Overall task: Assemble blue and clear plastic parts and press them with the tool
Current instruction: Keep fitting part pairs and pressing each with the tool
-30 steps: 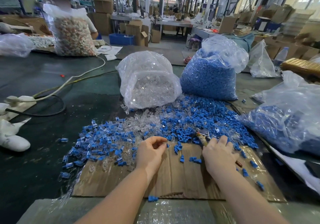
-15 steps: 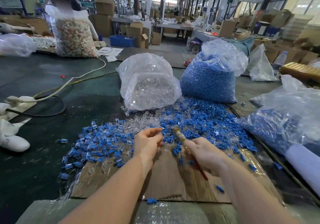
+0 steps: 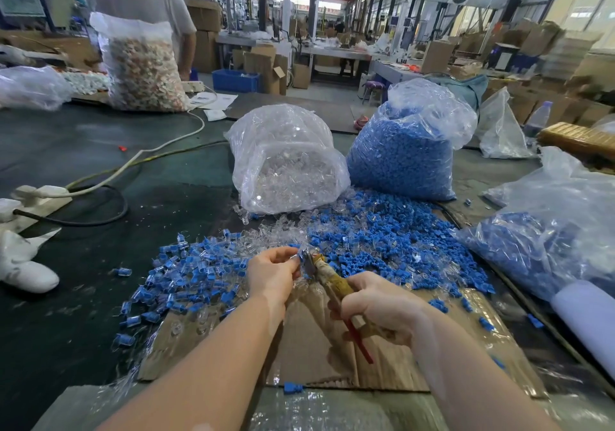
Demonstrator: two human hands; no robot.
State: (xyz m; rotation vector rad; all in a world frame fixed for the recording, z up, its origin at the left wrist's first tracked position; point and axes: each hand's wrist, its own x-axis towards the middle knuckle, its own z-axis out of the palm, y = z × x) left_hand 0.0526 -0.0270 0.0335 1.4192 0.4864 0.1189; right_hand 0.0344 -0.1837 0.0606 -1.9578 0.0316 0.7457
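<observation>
My left hand (image 3: 274, 272) pinches a small blue and clear plastic part (image 3: 299, 255) above the cardboard sheet (image 3: 319, 357). My right hand (image 3: 372, 304) grips the taped handles of a pliers-like tool (image 3: 327, 272), whose metal jaws meet the part at my left fingertips. A red handle end sticks out below my right hand. A heap of loose blue parts (image 3: 382, 237) lies behind the hands. Clear parts (image 3: 266, 232) are mixed in at the middle. Joined blue and clear pieces (image 3: 186, 271) spread out to the left.
A bag of clear parts (image 3: 286, 164) and a bag of blue parts (image 3: 406, 151) stand behind the heap. Another bag with blue parts (image 3: 545, 231) lies at the right. Cables and a power strip (image 3: 36, 194) lie at the left. A person (image 3: 146, 1) stands behind a full bag at the far left.
My right hand lifted the tool off the cardboard and brought its jaws up to the part in my left hand. My left hand rose slightly toward the heap.
</observation>
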